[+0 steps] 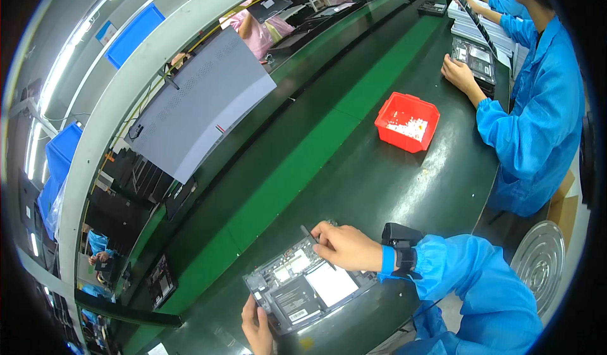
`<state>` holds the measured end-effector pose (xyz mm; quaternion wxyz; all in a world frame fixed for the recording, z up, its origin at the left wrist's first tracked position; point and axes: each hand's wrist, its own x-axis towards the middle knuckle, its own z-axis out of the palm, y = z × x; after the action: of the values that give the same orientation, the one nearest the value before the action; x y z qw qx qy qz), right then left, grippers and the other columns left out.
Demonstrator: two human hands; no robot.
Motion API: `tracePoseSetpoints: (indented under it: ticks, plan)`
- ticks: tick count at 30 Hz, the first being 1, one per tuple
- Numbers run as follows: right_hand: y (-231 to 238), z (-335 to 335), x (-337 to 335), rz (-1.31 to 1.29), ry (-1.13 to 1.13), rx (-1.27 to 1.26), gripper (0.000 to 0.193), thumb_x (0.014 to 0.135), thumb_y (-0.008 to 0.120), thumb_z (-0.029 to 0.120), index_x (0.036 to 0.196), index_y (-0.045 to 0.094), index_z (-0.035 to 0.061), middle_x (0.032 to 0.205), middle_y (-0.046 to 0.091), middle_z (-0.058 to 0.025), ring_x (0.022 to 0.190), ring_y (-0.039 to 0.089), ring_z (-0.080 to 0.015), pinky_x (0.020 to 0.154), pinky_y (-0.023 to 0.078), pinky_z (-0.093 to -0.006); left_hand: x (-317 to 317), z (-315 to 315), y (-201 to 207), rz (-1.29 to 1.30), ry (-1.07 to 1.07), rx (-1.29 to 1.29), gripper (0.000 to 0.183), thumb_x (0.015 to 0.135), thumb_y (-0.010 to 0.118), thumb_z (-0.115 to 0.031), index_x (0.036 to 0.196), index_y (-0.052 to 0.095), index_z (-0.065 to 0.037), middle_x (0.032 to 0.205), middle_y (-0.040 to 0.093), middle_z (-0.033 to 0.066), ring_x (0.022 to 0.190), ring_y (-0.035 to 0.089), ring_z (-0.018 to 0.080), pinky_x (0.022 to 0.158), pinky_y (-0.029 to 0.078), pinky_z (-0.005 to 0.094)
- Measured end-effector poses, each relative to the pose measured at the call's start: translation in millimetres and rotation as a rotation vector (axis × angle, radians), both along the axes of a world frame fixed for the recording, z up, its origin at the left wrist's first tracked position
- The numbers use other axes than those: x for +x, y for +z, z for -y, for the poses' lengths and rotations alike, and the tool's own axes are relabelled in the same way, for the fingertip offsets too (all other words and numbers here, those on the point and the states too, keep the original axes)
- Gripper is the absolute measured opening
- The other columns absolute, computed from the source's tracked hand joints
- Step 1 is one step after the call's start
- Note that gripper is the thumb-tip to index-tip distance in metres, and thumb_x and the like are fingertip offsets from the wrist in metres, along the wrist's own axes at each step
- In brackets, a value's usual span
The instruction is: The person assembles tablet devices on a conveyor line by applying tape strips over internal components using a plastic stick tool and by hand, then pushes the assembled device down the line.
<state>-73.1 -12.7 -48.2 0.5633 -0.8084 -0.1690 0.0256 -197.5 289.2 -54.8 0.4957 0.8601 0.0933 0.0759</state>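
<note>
An opened laptop base (269, 281) lies in front of me with its inside facing up, showing a circuit board, a black battery (296, 302) and a blank white patch (332, 284). My left hand (258, 331) grips its near-left edge, fingers and thumb closed around the rim. Over the far edge of the board is my right hand (349, 246), its fingers pinched on a thin dark stick-like tool (306, 231). The tool's exact kind cannot be made out. A blue band and a dark device sit on my right wrist.
A red bin (408, 122) of small white pieces stands further along the dark green bench. To the right, a co-worker in blue (537, 114) handles another opened laptop (473, 61). A grey panel (205, 99) hangs from the frame; another laptop base (161, 282) lies far left.
</note>
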Motion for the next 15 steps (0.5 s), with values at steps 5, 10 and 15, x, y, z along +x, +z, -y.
tracePoseSetpoints:
  ticks: [5,10,15]
  plan:
    - [-6,3,12,0.000,-0.062,0.234,0.030,0.098,0.066,0.017,0.117,0.055,-0.0040,0.084,0.073,-0.0148,0.072,0.072,-0.0266,0.066,0.054,-0.0393,42,1,-4,0.115,0.065,-0.531,0.041,0.106,0.055,-0.009,0.143,0.048,0.007,0.134,0.063,0.0137,0.116,0.062,0.0149,0.097,0.050,0.0286]
    - [-28,1,32,-0.041,-0.174,0.378,0.037,0.099,0.067,0.020,0.123,0.056,-0.0066,0.083,0.073,-0.0093,0.073,0.067,-0.0146,0.067,0.053,-0.0322,111,-13,-17,0.157,0.036,-0.259,0.037,0.106,0.057,-0.010,0.139,0.051,0.004,0.125,0.066,0.0147,0.114,0.062,0.0179,0.099,0.047,0.0305]
    - [-30,6,42,-0.007,-0.250,0.514,0.033,0.100,0.066,0.017,0.121,0.056,-0.0060,0.087,0.074,-0.0086,0.079,0.066,-0.0117,0.072,0.052,-0.0304,211,-48,-35,0.407,0.012,0.250,0.036,0.103,0.054,-0.007,0.138,0.054,0.004,0.107,0.073,0.0183,0.099,0.070,0.0210,0.087,0.054,0.0340]
